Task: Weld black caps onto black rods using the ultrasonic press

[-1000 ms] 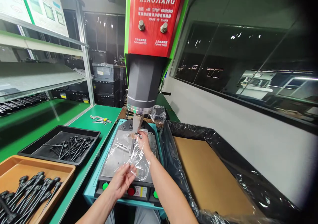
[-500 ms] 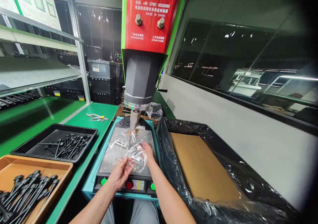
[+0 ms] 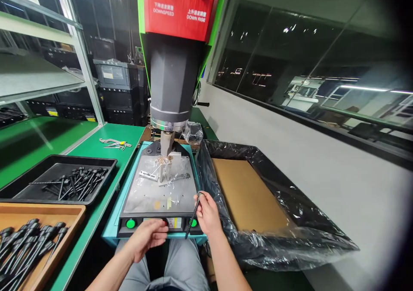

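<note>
My right hand (image 3: 208, 211) pinches the upper end of a slim black ribbed strip (image 3: 192, 220), which hangs slanting down in front of the right green button (image 3: 193, 223). My left hand (image 3: 149, 236) is open and holds nothing. Its fingers stretch sideways at the front of the machine, partly over the red button (image 3: 164, 222). Behind both hands lies the metal base plate (image 3: 148, 200), with shiny clear plastic on it. On the plate a small metal fixture (image 3: 165, 171) stands under the press tip (image 3: 166, 144).
The red and grey press head (image 3: 169, 74) stands above the plate. At left, a black tray (image 3: 41, 181) and an orange tray (image 3: 72, 211) hold several black long-stemmed parts. Pliers (image 3: 114, 143) lie on the green bench. A plastic-lined bin (image 3: 226, 222) with cardboard (image 3: 248, 192) stands at right.
Both hands have drawn back toward me from the plate and moved apart. The crumpled clear plastic around them is no longer there, and the black strip shows plainly in my right hand. The view has tilted down.
</note>
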`<state>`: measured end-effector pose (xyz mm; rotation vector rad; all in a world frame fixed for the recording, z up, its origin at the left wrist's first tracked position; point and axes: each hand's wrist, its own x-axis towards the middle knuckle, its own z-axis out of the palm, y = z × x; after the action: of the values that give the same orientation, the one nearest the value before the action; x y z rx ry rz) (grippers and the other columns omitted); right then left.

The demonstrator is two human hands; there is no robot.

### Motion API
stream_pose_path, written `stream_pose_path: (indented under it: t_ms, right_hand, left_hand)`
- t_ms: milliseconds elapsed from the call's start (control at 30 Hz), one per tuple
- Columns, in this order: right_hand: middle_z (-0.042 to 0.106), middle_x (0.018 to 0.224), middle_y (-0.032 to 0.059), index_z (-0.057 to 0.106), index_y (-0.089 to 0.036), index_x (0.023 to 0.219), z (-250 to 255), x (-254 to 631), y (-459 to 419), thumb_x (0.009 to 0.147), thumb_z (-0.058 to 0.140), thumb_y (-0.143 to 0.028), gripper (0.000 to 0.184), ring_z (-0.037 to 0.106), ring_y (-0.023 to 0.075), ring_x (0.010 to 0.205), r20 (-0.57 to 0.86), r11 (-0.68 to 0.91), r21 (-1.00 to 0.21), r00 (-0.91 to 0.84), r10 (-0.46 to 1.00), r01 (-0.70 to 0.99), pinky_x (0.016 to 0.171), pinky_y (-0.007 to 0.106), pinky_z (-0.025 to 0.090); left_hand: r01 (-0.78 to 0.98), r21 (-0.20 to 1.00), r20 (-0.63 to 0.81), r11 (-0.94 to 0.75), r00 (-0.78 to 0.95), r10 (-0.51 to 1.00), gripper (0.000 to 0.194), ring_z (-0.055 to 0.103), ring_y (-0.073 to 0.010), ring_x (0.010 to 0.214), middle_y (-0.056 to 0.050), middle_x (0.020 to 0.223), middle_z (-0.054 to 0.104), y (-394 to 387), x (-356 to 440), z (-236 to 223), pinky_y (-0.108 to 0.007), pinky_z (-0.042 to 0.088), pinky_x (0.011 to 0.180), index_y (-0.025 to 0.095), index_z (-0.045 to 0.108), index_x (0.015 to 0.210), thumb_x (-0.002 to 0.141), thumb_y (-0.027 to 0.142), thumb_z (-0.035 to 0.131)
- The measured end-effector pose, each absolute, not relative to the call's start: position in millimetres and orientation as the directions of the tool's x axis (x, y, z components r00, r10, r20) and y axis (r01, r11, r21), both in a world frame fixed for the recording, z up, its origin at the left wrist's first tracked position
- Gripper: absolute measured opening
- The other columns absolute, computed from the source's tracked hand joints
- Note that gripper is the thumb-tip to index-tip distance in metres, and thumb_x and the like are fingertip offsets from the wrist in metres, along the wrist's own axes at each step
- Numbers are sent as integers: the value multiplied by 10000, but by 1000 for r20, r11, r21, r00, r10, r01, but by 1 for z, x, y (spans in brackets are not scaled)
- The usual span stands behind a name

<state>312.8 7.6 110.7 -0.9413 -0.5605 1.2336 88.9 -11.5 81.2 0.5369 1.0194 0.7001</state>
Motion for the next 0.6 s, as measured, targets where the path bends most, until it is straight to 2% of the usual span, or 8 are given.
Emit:
stream_pose_path:
  t_ms: [67, 167, 300, 367, 433, 500, 600]
  right_hand:
    - [631, 755, -8, 582, -208, 895, 118, 299, 5, 639, 813, -468, 432, 405, 35, 452, -85, 33, -829, 184, 979, -558, 372, 127, 288]
    - [630, 777, -1, 567, -209, 896, 122, 279, 2, 652, 812, -438, 415, 418, 41, 472, -14, 40, -836, 95, 995, -547, 400, 142, 313]
    - [613, 757, -5, 567, -209, 860, 126, 259, -1, 641, 823, -361, 369, 472, 89, 552, 139, 145, -897, 43, 989, -418, 453, 184, 367]
    - [592, 732, -20, 558, -213, 822, 128, 250, -4, 636, 824, -297, 336, 509, 112, 611, 213, 210, -922, 27, 977, -326, 522, 210, 421]
    - [571, 724, -35, 536, -219, 797, 131, 238, -7, 645, 810, -240, 313, 529, 123, 647, 248, 246, -936, 22, 968, -253, 583, 231, 454]
    - [556, 731, -42, 518, -221, 797, 131, 226, -10, 662, 782, -205, 297, 528, 119, 640, 270, 271, -942, 30, 962, -200, 593, 236, 459]
    - [555, 755, -34, 522, -211, 828, 131, 208, -11, 672, 758, -181, 285, 534, 122, 657, 319, 315, -940, -8, 948, -129, 612, 244, 463]
  left_hand:
    - [-224, 806, -445, 548, 380, 811, 383, 682, -214, 879, -169, 1090, 683, -23, 96, 95, -285, 553, 745, 127, 670, 1017, 720, 346, 771]
    - [-191, 897, -279, 399, 455, 845, 402, 664, -235, 873, -147, 1062, 683, -31, 104, 112, -291, 538, 682, 153, 673, 1068, 705, 293, 774]
    - [-104, 972, -146, 212, 441, 885, 199, 595, -190, 691, -88, 805, 672, -32, 100, 117, -259, 472, 611, 137, 701, 873, 752, 295, 699]
    - [-40, 996, -59, 79, 374, 926, 145, 543, -171, 658, -49, 719, 630, -33, 93, 114, -248, 435, 631, 150, 676, 752, 780, 292, 657]
    - [40, 999, 3, -17, 318, 948, 187, 507, -165, 661, -21, 672, 583, -34, 86, 111, -239, 401, 642, 168, 619, 663, 802, 293, 621]
    - [115, 992, 21, -56, 288, 957, 213, 488, -163, 672, -5, 662, 550, -35, 80, 110, -236, 385, 646, 176, 576, 645, 819, 297, 584]
    - [227, 971, 15, -72, 245, 969, 188, 508, -167, 708, -6, 699, 568, -38, 69, 111, -245, 402, 669, 171, 591, 712, 832, 308, 544]
